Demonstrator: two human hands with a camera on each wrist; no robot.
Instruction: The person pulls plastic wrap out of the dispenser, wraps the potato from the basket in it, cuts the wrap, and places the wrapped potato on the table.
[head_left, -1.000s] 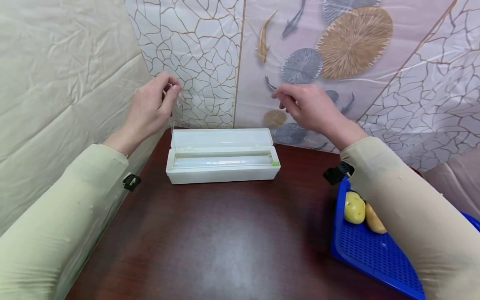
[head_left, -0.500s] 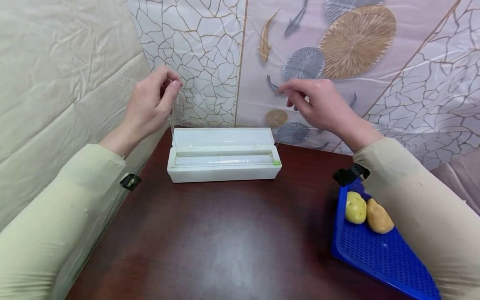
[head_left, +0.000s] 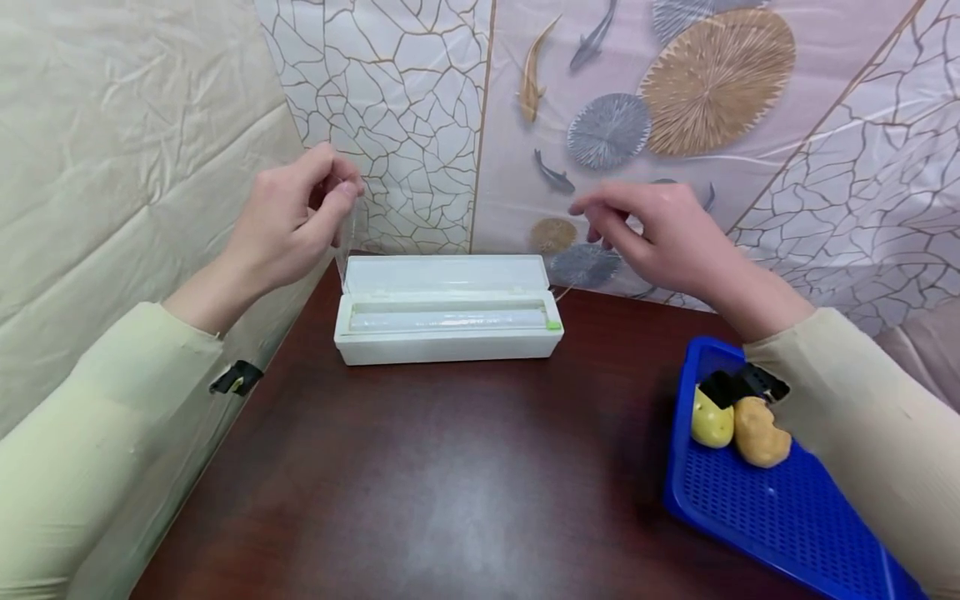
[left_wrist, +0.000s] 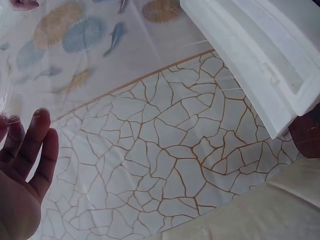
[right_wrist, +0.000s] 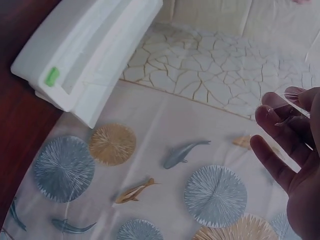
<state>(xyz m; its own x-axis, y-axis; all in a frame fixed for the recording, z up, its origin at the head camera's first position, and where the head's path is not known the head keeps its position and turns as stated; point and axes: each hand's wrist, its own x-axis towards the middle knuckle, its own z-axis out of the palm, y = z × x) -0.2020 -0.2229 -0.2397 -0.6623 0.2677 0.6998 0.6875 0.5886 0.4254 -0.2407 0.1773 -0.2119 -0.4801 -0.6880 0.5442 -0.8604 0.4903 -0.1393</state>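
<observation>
A white cling film dispenser point(head_left: 450, 348) stands on the table with its lid point(head_left: 446, 272) raised and a roll of film point(head_left: 446, 320) inside. My left hand point(head_left: 281, 221) is above its left end, pinching the edge of a clear sheet of cling film point(head_left: 345, 250) between thumb and fingers. To the upper right, my right hand point(head_left: 671, 233) pinches the other side of the sheet; a bit of film glints at its fingertips point(right_wrist: 268, 114) in the right wrist view. The sheet is nearly invisible between the hands. Faint film edges run down toward the dispenser's ends.
A blue basket point(head_left: 678, 467) sits at the table's right, under the right forearm. It holds a yellow, potato-like piece point(head_left: 712, 423) and a tan lumpy one point(head_left: 761, 432). A patterned cloth wall point(head_left: 420, 125) rises directly behind the dispenser.
My right hand has moved rightward and somewhat lower, while my left wrist has shifted slightly left and down. Both keep their pinch on the film. The dispenser remains in place.
</observation>
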